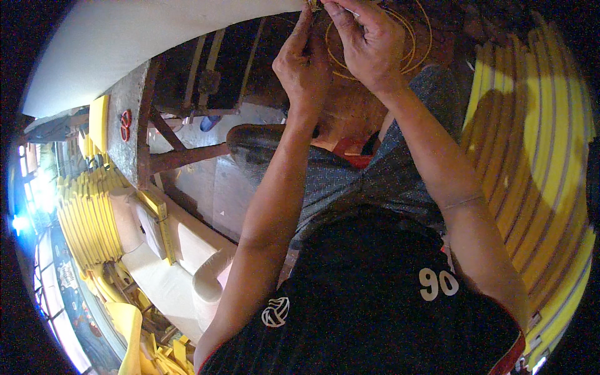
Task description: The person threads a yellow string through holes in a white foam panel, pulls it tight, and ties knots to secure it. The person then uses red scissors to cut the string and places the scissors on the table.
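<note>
Both hands are raised together at the top edge of the head view, fingertips meeting. My left hand (304,65) is closed, thumb and fingers pinched on a small yellowish piece (315,5) that the frame edge partly cuts off. My right hand (369,47) is closed too, pinching beside it; what lies in its fingers is too small to make out. Loops of thin yellow cord (431,28) hang around and behind my right hand. Left of the fingertips, the edge of a large smooth white surface (156,44) comes close to my left hand.
Red-handled scissors (125,125) rest on the worn grey table edge (134,150) at left. Stacked yellow slabs (90,215) stand behind it, near a white sheet roll (209,281) and yellow scraps (169,359). Long stacked yellow strips (531,156) fill the right side.
</note>
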The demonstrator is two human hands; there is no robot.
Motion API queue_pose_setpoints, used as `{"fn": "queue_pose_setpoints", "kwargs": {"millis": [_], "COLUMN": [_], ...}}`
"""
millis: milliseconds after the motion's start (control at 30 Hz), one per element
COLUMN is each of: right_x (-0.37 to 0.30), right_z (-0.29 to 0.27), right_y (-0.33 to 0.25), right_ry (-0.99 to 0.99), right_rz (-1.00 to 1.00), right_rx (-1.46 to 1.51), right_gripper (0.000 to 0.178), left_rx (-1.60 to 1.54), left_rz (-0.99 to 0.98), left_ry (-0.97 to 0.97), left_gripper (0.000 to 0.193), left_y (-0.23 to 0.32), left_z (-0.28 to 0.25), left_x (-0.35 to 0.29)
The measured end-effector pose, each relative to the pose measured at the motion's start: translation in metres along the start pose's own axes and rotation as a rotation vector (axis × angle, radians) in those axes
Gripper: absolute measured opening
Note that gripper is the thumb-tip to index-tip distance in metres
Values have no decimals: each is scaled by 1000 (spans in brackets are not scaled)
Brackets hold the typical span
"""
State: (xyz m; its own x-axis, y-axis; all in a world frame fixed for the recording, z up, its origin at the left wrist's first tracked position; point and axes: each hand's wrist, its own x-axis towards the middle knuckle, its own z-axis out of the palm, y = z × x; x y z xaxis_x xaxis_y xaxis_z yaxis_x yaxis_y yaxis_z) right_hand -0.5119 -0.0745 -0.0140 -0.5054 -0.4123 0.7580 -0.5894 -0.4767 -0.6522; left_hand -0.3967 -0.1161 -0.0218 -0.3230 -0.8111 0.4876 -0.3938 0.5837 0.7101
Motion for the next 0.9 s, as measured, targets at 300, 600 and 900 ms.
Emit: {"fn": "queue_pose_setpoints", "kwargs": {"millis": [300,600,900], "right_x": [-1,-3,-2], "right_z": [-1,-2,-3], "right_y": [3,4,8], "right_ry": [-23,-66,-65], "right_rz": [-55,-188,-257], "right_rx": [-119,-204,-204], "right_gripper": [19,24,25], "left_rx": [-120,-32,-51], "left_rz": [23,97,39], "left_ry": [-7,46,-32], "left_gripper": [34,37,42], "left_y": [12,4,17], "left_z": [6,9,4], "left_x": [2,-2,-1]}}
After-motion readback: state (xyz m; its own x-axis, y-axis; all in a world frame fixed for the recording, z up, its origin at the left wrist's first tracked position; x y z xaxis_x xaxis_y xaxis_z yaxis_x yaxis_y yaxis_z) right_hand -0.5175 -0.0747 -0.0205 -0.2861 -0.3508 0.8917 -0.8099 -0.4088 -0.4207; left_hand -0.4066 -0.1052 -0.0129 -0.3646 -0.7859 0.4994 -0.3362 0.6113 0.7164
